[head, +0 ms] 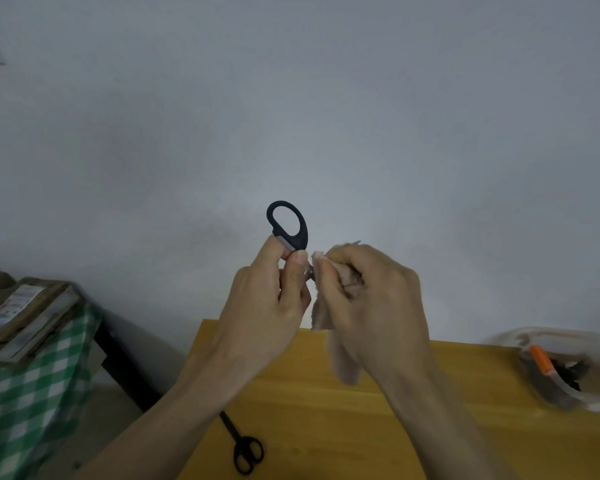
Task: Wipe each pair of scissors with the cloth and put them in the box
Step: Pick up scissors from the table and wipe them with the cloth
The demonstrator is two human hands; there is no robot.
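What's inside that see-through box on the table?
Inside the clear box something with an orange handle shows, beside dark shapes, probably scissors. The box is blurred and partly cut off, so the rest cannot be made out.

Black-handled scissors [289, 227] held up above the wooden table [326, 410], blades buried in a pinkish cloth [329, 306].
A second, slim black pair [241, 445] lies flat near the table's left edge; the clear box [568, 368] sits at its right, holding orange-handled scissors [542, 363].

Left hand [267, 306] pinches black-handled scissors [289, 227]; right hand [371, 299] grips cloth [329, 317].
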